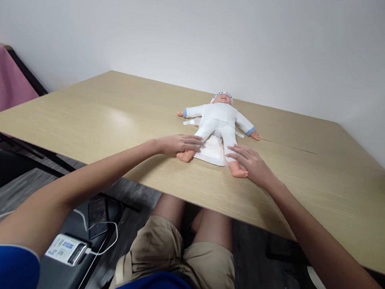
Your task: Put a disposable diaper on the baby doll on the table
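A baby doll (221,113) in white clothes with blue cuffs and a white cap lies on its back on the table, feet toward me. Under its hips and between its spread legs is an unfolded white diaper (213,152), its side tabs sticking out at both sides of the waist. My left hand (180,144) rests on the doll's lower leg at the left, fingers stretched out. Across from it, my right hand (249,161) lies on the other lower leg with its fingers spread. Neither hand is closed around a leg.
The wooden table (94,119) stands against a white wall. At the left is a pink cloth (5,81). A black chair beside my legs holds a phone (97,217) and a white power bank (66,249) with a cable.
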Demonstrator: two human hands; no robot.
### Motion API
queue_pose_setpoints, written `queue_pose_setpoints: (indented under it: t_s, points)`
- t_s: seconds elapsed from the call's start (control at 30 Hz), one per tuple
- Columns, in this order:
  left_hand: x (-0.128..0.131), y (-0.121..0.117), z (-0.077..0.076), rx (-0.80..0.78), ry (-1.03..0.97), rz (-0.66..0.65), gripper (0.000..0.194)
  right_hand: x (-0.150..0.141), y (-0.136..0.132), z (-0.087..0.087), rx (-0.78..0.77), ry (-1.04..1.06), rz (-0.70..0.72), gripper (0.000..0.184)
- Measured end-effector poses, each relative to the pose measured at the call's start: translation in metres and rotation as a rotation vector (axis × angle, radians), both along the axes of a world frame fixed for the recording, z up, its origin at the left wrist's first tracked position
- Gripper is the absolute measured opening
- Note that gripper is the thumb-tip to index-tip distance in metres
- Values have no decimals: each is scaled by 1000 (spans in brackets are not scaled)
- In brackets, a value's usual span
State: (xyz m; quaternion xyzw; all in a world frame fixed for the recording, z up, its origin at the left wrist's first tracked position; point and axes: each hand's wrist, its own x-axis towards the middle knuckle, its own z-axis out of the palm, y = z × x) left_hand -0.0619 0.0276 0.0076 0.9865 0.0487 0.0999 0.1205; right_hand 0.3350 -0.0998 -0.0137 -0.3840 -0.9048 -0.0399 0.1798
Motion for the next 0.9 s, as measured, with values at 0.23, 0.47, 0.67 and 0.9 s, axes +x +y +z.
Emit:
queue_pose_setpoints:
  t_s: [0.23, 0.47, 0.67, 0.9]
  points:
    - [-1, -1, 9, -42, 41, -36, 85, 6, 5, 19, -143, 32, -3, 66]
    - [14, -20, 26, -60, -9, 111, 48, -10, 7, 38, -190, 57, -49, 40]
    - [33, -35, 20, -7, -41, 315, 70, -56, -10, 17, 50, -56, -277, 69]
    - [45, -40, 6, 139, -32, 439, 52, -73, -13, -3, 137, -10, -400, 45]
